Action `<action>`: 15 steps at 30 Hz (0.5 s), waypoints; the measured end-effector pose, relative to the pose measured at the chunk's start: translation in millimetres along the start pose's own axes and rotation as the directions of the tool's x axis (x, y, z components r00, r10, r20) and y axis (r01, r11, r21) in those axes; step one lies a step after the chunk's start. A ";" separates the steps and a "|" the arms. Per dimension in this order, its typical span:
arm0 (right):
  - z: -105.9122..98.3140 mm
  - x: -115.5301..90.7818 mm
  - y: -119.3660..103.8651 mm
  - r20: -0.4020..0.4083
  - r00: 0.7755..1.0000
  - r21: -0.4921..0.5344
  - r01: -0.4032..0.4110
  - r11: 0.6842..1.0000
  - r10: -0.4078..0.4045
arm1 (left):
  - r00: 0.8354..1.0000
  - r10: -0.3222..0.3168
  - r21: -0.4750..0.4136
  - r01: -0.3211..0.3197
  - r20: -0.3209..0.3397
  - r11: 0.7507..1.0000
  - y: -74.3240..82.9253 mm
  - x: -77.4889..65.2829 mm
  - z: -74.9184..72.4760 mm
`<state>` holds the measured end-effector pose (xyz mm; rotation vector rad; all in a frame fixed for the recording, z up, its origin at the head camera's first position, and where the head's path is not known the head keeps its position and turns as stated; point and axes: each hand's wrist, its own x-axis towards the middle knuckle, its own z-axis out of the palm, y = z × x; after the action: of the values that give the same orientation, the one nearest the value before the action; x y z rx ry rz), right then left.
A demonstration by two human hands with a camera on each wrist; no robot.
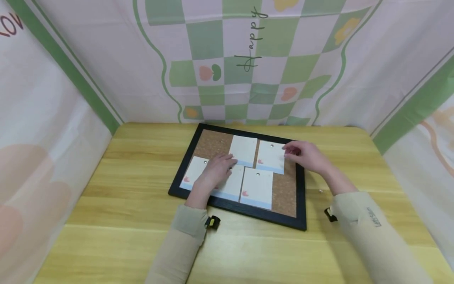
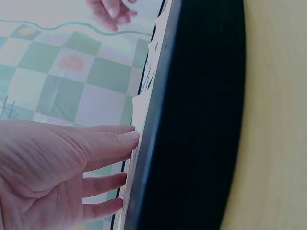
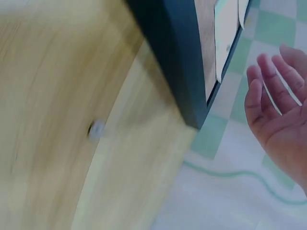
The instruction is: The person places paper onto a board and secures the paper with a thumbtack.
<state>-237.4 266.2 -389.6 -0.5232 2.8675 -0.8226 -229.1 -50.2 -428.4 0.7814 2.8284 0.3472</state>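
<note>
A black-framed cork board (image 1: pixel 285 193) lies on the table with several white note cards on it, each with a blue lower edge. Silver pins show on most of them. My left hand (image 1: pixel 217 170) rests over the lower cards, its extended fingertips touching paper at the lower edge of the upper left card (image 1: pixel 244 149). In the left wrist view, the left hand (image 2: pixel 57 167) has its fingers nearly straight. Beside the right edge of the upper right card (image 1: pixel 271 157), my right hand (image 1: pixel 304 155) hovers with loosely bent fingers. Nothing shows in that hand (image 3: pixel 283 105) in the right wrist view.
A small pin (image 1: pixel 320 191) lies on the wooden table (image 1: pixel 134 189), to the right of the board; the right wrist view also shows a pin (image 3: pixel 96 129). A patterned cloth (image 1: pixel 237 90) hangs behind the table and along both sides.
</note>
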 end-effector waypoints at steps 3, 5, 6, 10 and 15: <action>-9.0 -8.6 11.2 -0.001 1.000 0.016 -0.013 1.000 0.013 | 1.000 0.002 0.002 -0.002 -0.002 1.000 -0.2 -0.1 0.8; -14.7 -14.5 19.5 0.027 0.999 0.043 -0.036 0.998 0.035 | 1.000 0.001 0.004 -0.001 -0.001 1.000 -0.3 0.0 1.2; -17.5 -17.3 23.7 0.050 0.997 0.064 -0.056 0.996 0.053 | 1.000 -0.001 0.006 0.001 0.000 1.000 -0.4 0.2 1.3; -26.7 -28.9 42.4 0.170 0.980 0.149 -0.132 0.980 0.106 | 1.000 -0.006 0.005 0.006 0.003 1.000 -0.4 0.4 1.6; -33.3 -44.6 64.2 0.307 0.942 0.202 -0.205 0.958 0.137 | 1.000 -0.015 -0.003 0.015 0.008 1.000 -0.5 0.1 1.8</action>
<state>-221.4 349.4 -395.0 -0.3266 2.4666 -0.9462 -228.9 -50.2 -430.3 0.7587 2.8237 0.3455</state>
